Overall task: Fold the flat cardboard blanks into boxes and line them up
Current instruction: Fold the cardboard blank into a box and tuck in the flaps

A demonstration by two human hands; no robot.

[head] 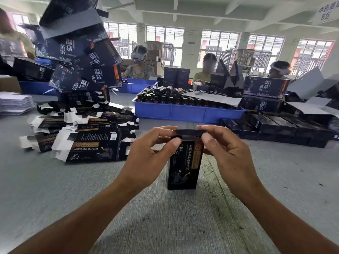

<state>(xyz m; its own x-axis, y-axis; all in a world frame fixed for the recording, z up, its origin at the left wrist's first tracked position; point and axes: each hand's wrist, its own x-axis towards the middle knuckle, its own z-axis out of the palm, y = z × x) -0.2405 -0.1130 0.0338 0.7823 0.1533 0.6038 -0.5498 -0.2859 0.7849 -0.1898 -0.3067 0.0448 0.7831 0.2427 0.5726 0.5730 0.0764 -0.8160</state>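
Observation:
A small black printed box (183,165) stands upright on the grey table (165,217) in front of me. My left hand (146,153) and my right hand (225,149) pinch the box's top flap from either side, thumbs toward me and fingers behind. The flap stands partly raised over the box's mouth. A spread pile of flat black-and-white blanks (88,136) lies on the table to the left, just beyond my left hand. Folded black boxes (278,127) lie in rows at the right.
A blue tray (185,112) full of dark bottles sits behind the box. Larger printed cartons (82,57) are stacked high at the back left, others at the back right. A white sheet stack (12,103) lies far left. Three people sit across the table.

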